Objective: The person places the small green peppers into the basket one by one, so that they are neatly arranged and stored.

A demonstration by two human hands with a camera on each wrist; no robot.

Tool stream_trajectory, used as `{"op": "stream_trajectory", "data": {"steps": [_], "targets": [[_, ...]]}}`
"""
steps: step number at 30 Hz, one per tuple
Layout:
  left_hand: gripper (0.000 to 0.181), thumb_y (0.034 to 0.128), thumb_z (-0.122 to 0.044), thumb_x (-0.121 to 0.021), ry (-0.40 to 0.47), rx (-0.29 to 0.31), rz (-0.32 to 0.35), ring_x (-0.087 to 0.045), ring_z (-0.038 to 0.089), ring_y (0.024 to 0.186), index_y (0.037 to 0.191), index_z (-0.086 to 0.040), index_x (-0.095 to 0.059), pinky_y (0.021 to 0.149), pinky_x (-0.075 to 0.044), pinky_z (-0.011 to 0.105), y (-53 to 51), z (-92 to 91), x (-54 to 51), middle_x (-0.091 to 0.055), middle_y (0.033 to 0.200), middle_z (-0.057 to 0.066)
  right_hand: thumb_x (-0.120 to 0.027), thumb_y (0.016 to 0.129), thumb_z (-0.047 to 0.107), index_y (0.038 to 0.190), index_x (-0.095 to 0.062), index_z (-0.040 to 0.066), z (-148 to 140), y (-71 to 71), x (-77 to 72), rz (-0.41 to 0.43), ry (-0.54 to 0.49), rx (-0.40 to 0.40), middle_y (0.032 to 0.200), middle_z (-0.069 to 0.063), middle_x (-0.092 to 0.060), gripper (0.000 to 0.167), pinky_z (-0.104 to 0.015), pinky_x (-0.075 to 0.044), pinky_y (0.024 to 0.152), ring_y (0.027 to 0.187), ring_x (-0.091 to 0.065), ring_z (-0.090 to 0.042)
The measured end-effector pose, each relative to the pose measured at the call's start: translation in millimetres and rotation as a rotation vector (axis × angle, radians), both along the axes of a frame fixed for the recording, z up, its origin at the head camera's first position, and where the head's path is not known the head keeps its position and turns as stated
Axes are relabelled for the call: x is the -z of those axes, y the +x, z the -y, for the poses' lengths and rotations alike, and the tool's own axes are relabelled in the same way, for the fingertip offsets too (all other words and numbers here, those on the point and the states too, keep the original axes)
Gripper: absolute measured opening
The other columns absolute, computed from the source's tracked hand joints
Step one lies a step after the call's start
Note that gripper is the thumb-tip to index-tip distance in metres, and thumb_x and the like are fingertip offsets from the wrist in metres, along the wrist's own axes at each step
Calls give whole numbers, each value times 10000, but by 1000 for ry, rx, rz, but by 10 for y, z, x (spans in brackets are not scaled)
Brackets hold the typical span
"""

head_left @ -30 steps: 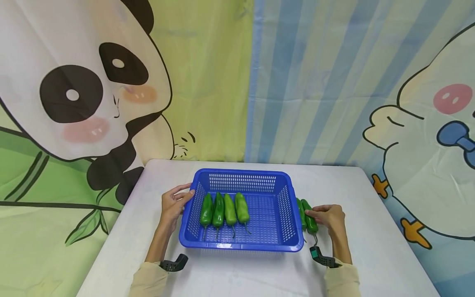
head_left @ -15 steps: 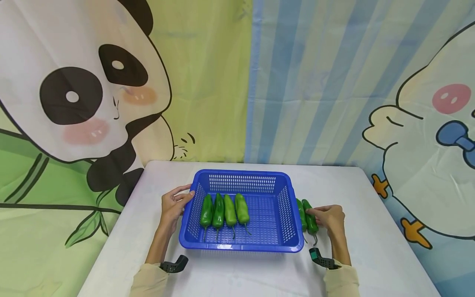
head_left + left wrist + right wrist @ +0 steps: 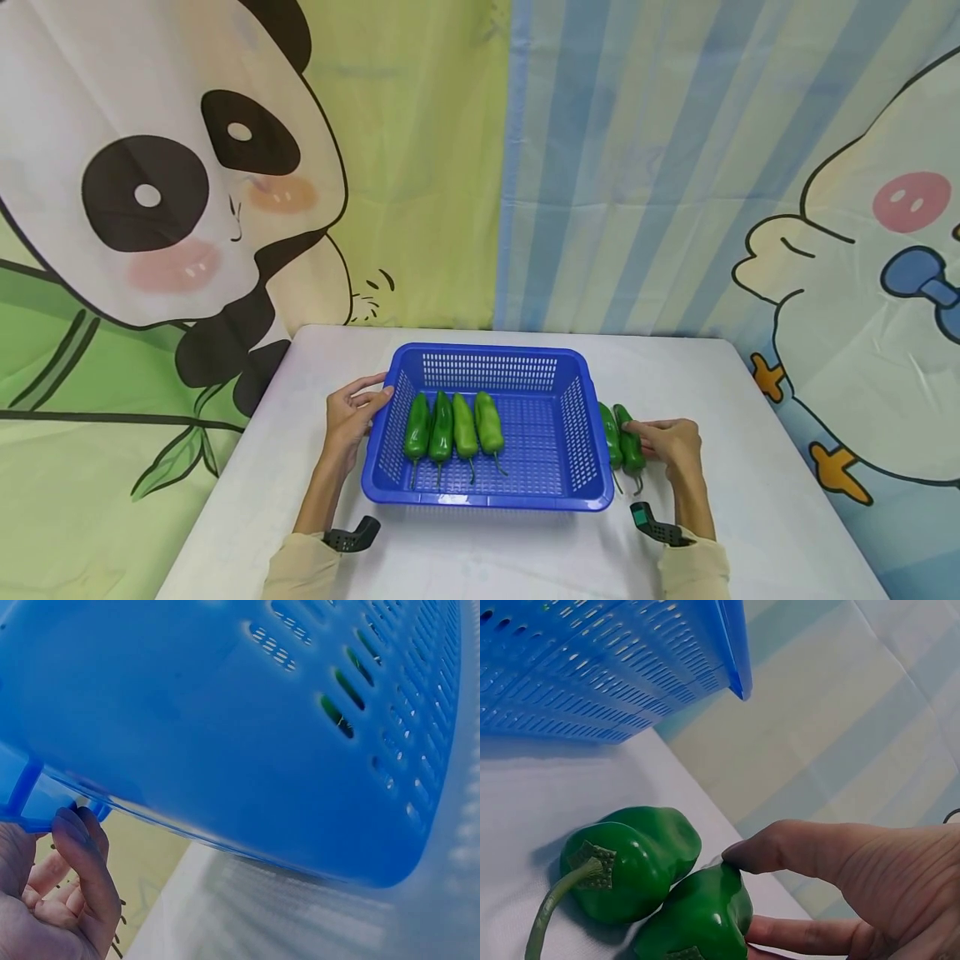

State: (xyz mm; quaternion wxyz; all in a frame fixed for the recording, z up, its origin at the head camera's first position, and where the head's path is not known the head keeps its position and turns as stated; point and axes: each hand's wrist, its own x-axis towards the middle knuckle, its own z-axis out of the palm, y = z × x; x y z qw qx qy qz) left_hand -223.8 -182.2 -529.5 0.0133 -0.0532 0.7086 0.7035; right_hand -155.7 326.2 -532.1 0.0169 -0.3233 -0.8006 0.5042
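A blue plastic basket (image 3: pixel 487 502) with slotted walls holds a row of several green peppers (image 3: pixel 488 423) in its left half. My left hand (image 3: pixel 347 421) pinches the basket's left rim between thumb and fingers; the wrist view shows the fingertips (image 3: pixel 71 825) at the edge. Outside the right wall, two more green peppers lie side by side on the table. The nearer one to the basket (image 3: pixel 611 435) is partly hidden by the rim. My right hand (image 3: pixel 672 442) pinches the outer pepper (image 3: pixel 705 911), with the thumb on top and fingers along its side.
A white-covered table (image 3: pixel 480 558) lies under everything. Behind it hangs a cloth backdrop (image 3: pixel 420 167) with a cartoon panda on the left and a white bird on the right. A black device (image 3: pixel 352 535) is strapped to each wrist.
My right hand has shifted slightly right with the outer pepper, and the gap between the two outside peppers has widened a little. The left hand and basket have stayed in place.
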Motion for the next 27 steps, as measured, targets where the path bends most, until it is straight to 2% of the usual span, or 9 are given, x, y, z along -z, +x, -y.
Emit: {"op": "stream_trajectory", "data": {"steps": [8,13,19,27], "targets": [[499,995,-274,-836,7,-4,-1,-765,95,652,1422,-57,-696,549,-612,226,-1,-5,7,-823,859,-58,-878,915,234,1349,-613,-213,-63,4,11,2,-86,1,1146,-338,-759,677,-302,-678,705,710,-729,-108],[505,997,-273,-833,8,-3,1,-778,101,667,1429,-54,-690,564,-624,233,-1,-6,-3,-826,864,-65,-889,899,235,1341,-619,-206,-97,11,20,3,-123,30,997,-217,-796,680,-296,-676,709,688,-717,-93],[493,997,-269,-834,10,-3,-2,-754,86,637,1419,-55,-697,531,-595,213,-3,-12,-4,-819,845,-63,-880,904,252,1337,-629,-199,-115,13,8,2,-143,60,947,-135,-788,674,-253,-650,669,693,-706,-92],[474,1006,-244,-822,21,-5,-10,-732,69,610,1416,-43,-692,500,-562,188,1,-12,8,-809,821,-76,-886,902,216,1318,-649,-177,-122,7,-30,-33,-198,106,767,25,-744,619,-233,-637,639,670,-707,-79]]}}
